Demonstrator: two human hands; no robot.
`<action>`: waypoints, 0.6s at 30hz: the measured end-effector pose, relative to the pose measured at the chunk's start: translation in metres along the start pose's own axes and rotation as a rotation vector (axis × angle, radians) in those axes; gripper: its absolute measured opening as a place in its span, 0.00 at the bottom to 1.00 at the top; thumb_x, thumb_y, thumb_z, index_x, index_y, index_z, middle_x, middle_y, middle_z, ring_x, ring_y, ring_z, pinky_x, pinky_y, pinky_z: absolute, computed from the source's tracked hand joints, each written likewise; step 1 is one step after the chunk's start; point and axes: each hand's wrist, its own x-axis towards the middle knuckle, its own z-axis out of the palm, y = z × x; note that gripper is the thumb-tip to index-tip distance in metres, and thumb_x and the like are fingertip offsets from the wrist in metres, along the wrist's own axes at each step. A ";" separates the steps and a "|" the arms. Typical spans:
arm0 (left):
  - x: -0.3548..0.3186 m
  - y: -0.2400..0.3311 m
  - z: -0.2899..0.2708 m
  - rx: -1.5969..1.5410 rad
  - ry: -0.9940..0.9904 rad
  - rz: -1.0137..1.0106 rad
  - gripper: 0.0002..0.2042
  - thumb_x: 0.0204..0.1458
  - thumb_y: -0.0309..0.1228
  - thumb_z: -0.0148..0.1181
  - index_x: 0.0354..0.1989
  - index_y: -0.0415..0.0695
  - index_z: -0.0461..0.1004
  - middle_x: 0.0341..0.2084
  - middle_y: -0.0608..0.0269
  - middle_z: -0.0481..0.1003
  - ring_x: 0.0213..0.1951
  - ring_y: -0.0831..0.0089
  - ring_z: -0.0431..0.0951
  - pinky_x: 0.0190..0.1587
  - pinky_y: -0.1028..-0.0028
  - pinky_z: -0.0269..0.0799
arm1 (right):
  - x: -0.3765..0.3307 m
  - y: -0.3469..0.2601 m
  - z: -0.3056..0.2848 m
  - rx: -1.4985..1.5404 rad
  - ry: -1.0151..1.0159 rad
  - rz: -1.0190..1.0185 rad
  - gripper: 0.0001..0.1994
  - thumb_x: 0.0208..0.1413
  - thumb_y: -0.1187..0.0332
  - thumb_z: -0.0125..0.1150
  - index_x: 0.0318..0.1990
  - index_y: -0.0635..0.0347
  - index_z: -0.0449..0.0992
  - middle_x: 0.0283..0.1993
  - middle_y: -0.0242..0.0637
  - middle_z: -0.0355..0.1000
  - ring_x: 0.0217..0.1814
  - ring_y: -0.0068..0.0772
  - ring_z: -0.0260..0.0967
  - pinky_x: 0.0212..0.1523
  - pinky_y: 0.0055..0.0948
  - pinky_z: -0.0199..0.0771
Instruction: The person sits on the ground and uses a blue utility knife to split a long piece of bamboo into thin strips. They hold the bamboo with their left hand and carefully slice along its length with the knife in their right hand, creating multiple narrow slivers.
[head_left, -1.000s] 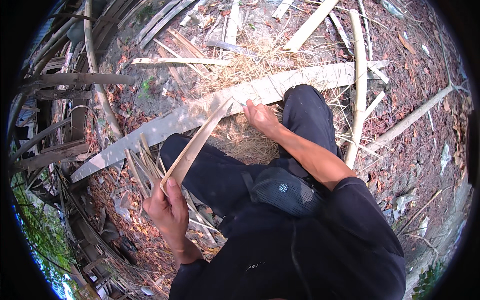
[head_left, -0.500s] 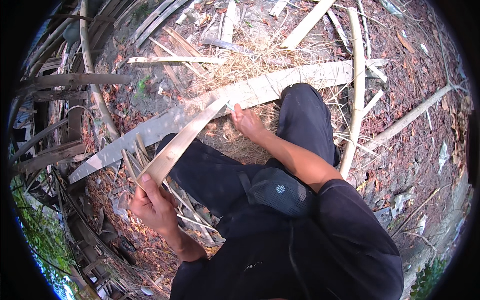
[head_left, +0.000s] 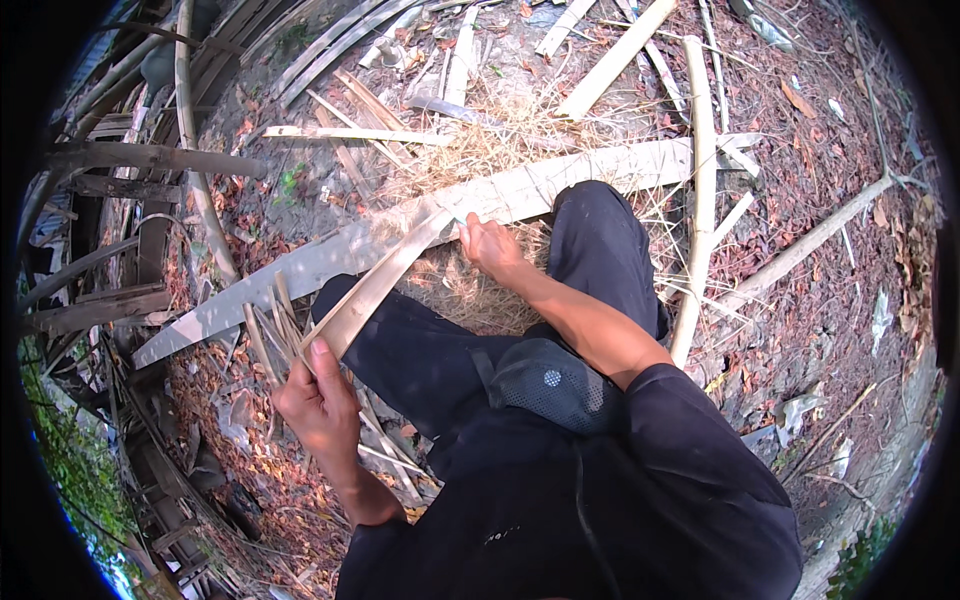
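Observation:
My left hand (head_left: pixel 322 405) grips the near end of a pale, flat bamboo strip (head_left: pixel 372 288), thumb on top. The strip slants away over my left leg, and a thin edge shows along its left side. At its far end my right hand (head_left: pixel 490 248) is closed. A small pale-green bit shows by the fingers; what they hold is mostly hidden. Beneath that end lies a long grey-white plank (head_left: pixel 545 183), across the ground in front of my knees. Several thin split strips (head_left: pixel 283 318) stand next to my left hand.
Straw-like shavings (head_left: pixel 490 140) are heaped beyond the plank, near a dark curved blade-like piece (head_left: pixel 452 108). A peeled pole (head_left: pixel 703 190) lies on the right, a thick branch (head_left: pixel 810 248) past it. Stacked weathered timber (head_left: pixel 140 158) stands at left. Dry leaves cover the ground.
My left hand has shifted to the right with the near end of the bamboo strip, which now looks narrower and more tilted. The right hand stays at the far end. The view has shifted slightly.

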 end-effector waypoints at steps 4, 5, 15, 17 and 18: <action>0.001 -0.001 -0.002 -0.013 -0.046 0.051 0.21 0.68 0.35 0.49 0.22 0.37 0.69 0.05 0.70 0.62 0.07 0.84 0.60 0.11 0.79 0.52 | 0.007 0.045 0.017 -0.095 -0.034 0.148 0.18 0.68 0.55 0.46 0.46 0.64 0.70 0.32 0.56 0.77 0.38 0.60 0.78 0.44 0.52 0.78; 0.002 -0.003 -0.007 -0.001 -0.055 -0.017 0.17 0.66 0.31 0.53 0.24 0.35 0.74 0.07 0.71 0.63 0.10 0.85 0.65 0.14 0.79 0.53 | 0.011 0.052 0.018 -0.098 -0.065 0.147 0.19 0.68 0.54 0.46 0.47 0.64 0.70 0.34 0.57 0.77 0.40 0.61 0.77 0.44 0.53 0.78; -0.002 -0.007 -0.011 -0.097 -0.041 -0.096 0.17 0.66 0.32 0.52 0.24 0.36 0.73 0.07 0.72 0.63 0.12 0.87 0.63 0.15 0.79 0.52 | -0.004 0.034 0.007 -0.012 -0.047 0.179 0.20 0.68 0.54 0.45 0.47 0.64 0.71 0.40 0.62 0.76 0.46 0.65 0.75 0.49 0.56 0.74; 0.003 -0.004 -0.006 -0.097 -0.035 -0.088 0.17 0.66 0.32 0.52 0.24 0.36 0.73 0.07 0.72 0.63 0.12 0.87 0.63 0.16 0.79 0.52 | 0.005 0.045 0.013 -0.022 0.039 0.196 0.19 0.68 0.55 0.45 0.46 0.64 0.70 0.38 0.62 0.76 0.44 0.66 0.75 0.47 0.57 0.75; -0.001 -0.005 -0.008 -0.078 -0.029 -0.105 0.17 0.66 0.32 0.52 0.23 0.36 0.73 0.07 0.72 0.63 0.12 0.86 0.63 0.16 0.79 0.52 | 0.002 0.035 0.013 0.029 -0.008 0.183 0.19 0.68 0.55 0.45 0.46 0.64 0.71 0.38 0.61 0.76 0.43 0.65 0.75 0.46 0.57 0.75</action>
